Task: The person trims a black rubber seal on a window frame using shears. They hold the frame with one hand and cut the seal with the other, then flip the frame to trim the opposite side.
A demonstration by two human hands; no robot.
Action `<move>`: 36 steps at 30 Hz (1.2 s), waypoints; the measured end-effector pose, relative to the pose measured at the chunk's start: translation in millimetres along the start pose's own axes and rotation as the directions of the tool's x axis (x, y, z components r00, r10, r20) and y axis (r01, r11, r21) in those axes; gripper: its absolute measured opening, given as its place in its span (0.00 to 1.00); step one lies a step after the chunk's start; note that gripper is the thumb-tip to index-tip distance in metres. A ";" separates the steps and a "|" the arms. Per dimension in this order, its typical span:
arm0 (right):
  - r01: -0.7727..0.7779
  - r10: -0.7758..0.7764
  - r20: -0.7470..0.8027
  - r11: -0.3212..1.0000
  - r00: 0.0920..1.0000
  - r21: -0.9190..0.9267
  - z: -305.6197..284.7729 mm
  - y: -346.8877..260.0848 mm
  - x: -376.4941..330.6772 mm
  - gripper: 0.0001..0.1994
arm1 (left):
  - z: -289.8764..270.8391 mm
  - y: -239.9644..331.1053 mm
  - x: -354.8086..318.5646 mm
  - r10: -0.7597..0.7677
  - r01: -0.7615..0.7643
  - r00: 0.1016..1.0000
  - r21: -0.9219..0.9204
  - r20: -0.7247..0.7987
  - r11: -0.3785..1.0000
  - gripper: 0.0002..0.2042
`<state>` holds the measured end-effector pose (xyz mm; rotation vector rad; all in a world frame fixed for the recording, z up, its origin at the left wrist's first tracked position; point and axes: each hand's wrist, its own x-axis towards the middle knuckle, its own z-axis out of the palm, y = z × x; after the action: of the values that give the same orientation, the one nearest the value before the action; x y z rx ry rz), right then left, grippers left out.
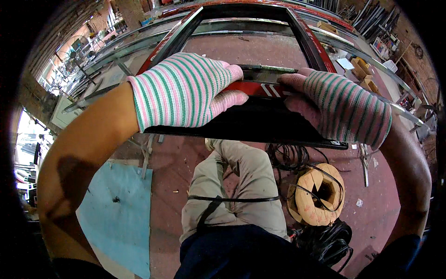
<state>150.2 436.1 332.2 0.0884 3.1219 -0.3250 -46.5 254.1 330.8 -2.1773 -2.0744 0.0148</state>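
Pinching black-and-red frame (304, 39)

Thumb and fingers of my left hand (186, 90) pinch its near rail (258, 88); my right hand (341, 104) pinches the same rail further right. Frame: glossy black, rectangular, red strips, white slashes, out before me above the reddish floor (165, 209).

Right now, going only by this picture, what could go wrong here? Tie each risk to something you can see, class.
The left hand and right hand are both at the near bar of the frame, so fingers might get pinched if it shifts. The tangled black bundle and cardboard spool lie to the right of the legs, so a step that way could mean a trip.
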 end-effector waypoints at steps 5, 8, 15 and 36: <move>-0.065 0.059 0.054 0.991 0.997 0.116 -5.7 -1.2 -1.1 0.20 | -3.2 -7.7 -12.7 0.002 -0.003 1.000 -0.095 -0.004 0.996 0.22; 0.094 -0.095 -0.174 0.995 0.980 -0.014 8.8 35.4 -26.4 0.21 | 15.1 -9.6 29.1 0.096 -0.096 0.995 -0.186 -0.010 0.978 0.22; 0.224 -0.255 -0.164 0.957 0.953 -0.183 0.6 32.5 -26.1 0.23 | -2.5 21.0 26.5 0.019 -0.016 0.999 -0.081 0.035 0.997 0.22; 0.037 0.081 -0.768 0.990 0.635 0.135 12.9 57.8 -116.6 0.19 | 5.7 23.6 49.6 0.156 -0.161 0.985 -0.077 -0.067 0.984 0.21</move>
<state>269.9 483.4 308.6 0.3626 3.9458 -0.6658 -21.0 303.0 326.9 -2.3543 -1.8970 -0.1211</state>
